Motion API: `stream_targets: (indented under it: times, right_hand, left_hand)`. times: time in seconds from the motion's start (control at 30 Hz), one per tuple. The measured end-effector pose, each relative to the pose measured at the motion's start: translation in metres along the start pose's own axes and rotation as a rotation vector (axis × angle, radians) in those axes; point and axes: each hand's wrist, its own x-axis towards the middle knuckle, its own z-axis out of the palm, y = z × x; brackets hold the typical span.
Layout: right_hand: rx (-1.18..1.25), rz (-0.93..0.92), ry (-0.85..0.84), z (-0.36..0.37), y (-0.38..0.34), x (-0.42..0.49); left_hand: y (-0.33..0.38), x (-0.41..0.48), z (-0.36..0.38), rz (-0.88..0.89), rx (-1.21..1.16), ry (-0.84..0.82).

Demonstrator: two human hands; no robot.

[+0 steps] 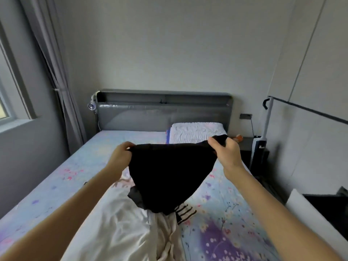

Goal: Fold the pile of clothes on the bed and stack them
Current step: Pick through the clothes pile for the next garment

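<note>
A black garment [169, 174] hangs in the air above the bed [56, 178], stretched between both hands. My left hand [121, 155] grips its upper left corner and my right hand [227, 152] grips its upper right corner. The cloth narrows downward to a point just over the pile. Below it lies crumpled white clothing [122, 228], and a white piece with black stripes [185, 211] shows at its right edge. A grey-black fold [134, 196] peeks out beside the hanging garment.
A white pillow [195, 131] lies at the grey headboard [162, 113]. The floral sheet is bare on the left and right of the pile. A nightstand [246, 144] and an upright vacuum [260, 147] stand to the right; curtain [56, 72] and window at left.
</note>
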Motion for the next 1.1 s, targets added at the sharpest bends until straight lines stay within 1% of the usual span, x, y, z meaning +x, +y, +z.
stream_targets:
  times: [0.07,0.13,0.17,0.2,0.23,0.27,0.3,0.37,0.43,0.53,0.6,0.63,0.67,0.73,0.8,0.83,0.87,0.9,0.93,0.97,1.03,1.07,1.1]
  right_hand:
    - [-0.461,-0.311,-0.015,-0.012,-0.014,0.002]
    - [-0.864,-0.675,0.027,-0.023,-0.025,0.0]
    - [-0.998,-0.807,0.008,-0.028,-0.027,-0.001]
    - [-1.071,-0.835,-0.039,-0.035,-0.032,-0.004]
    - [-1.088,-0.875,-0.029,-0.038,-0.03,-0.005]
    - [-1.038,-0.83,-0.123,-0.042,-0.029,-0.011]
    - [-0.968,-0.807,-0.183,-0.047,-0.026,-0.016]
    - [-0.832,-0.709,-0.279,-0.062,-0.028,-0.028]
    - [-0.762,-0.707,-0.328,-0.08,-0.034,-0.037]
    - [-0.878,-0.719,-0.443,-0.105,-0.047,-0.041]
    - [-0.959,-0.759,-0.497,-0.116,-0.061,-0.035]
    - [-0.996,-0.814,-0.463,-0.122,-0.072,-0.028]
    - [-1.009,-0.882,-0.375,-0.126,-0.083,-0.021]
    - [-0.952,-1.003,-0.123,-0.138,-0.112,-0.006]
    - [-0.917,-1.038,0.077,-0.147,-0.141,0.005]
    - [-0.921,-1.041,0.154,-0.151,-0.156,0.008]
    - [-0.933,-1.028,0.208,-0.154,-0.168,0.011]
    - [-0.942,-0.981,0.215,-0.156,-0.176,0.014]
    - [-0.953,-0.89,0.166,-0.16,-0.184,0.015]
    - [-0.96,-0.765,0.05,-0.164,-0.187,0.015]
    - [-0.898,-0.508,-0.298,-0.169,-0.18,0.011]
    - [-0.828,-0.409,-0.444,-0.171,-0.171,0.006]
    - [-0.763,-0.354,-0.521,-0.173,-0.163,0.002]
  left_hand:
    - [0.041,-0.002,-0.006,-0.028,-0.227,-0.03]
    - [0.081,-0.008,-0.01,0.014,-0.352,-0.059]
    - [0.099,-0.012,-0.012,0.053,-0.369,-0.075]
    - [0.116,-0.017,-0.011,0.09,-0.373,-0.085]
    - [0.129,-0.021,-0.011,0.113,-0.376,-0.094]
    - [0.139,-0.026,-0.01,0.122,-0.375,-0.102]
    - [0.146,-0.031,-0.009,0.121,-0.376,-0.105]
    - [0.156,-0.038,-0.01,0.126,-0.375,-0.102]
    - [0.165,-0.045,-0.014,0.147,-0.378,-0.101]
    - [0.179,-0.051,-0.017,0.156,-0.433,-0.053]
    - [0.187,-0.051,-0.02,0.182,-0.408,-0.084]
    - [0.192,-0.051,-0.024,0.193,-0.38,-0.145]
    - [0.194,-0.05,-0.028,0.199,-0.356,-0.223]
    - [0.202,-0.046,-0.039,0.234,-0.325,-0.412]
    - [0.21,-0.04,-0.051,0.352,-0.27,-0.584]
    - [0.216,-0.04,-0.056,0.424,-0.222,-0.641]
    - [0.223,-0.039,-0.06,0.481,-0.183,-0.649]
    - [0.228,-0.04,-0.063,0.527,-0.155,-0.616]
    - [0.234,-0.038,-0.066,0.571,-0.129,-0.547]
    - [0.238,-0.037,-0.068,0.607,-0.112,-0.469]
    - [0.244,-0.035,-0.069,0.644,-0.085,-0.352]
    - [0.245,-0.034,-0.068,0.646,-0.063,-0.334]
    - [0.245,-0.034,-0.067,0.64,-0.028,-0.344]
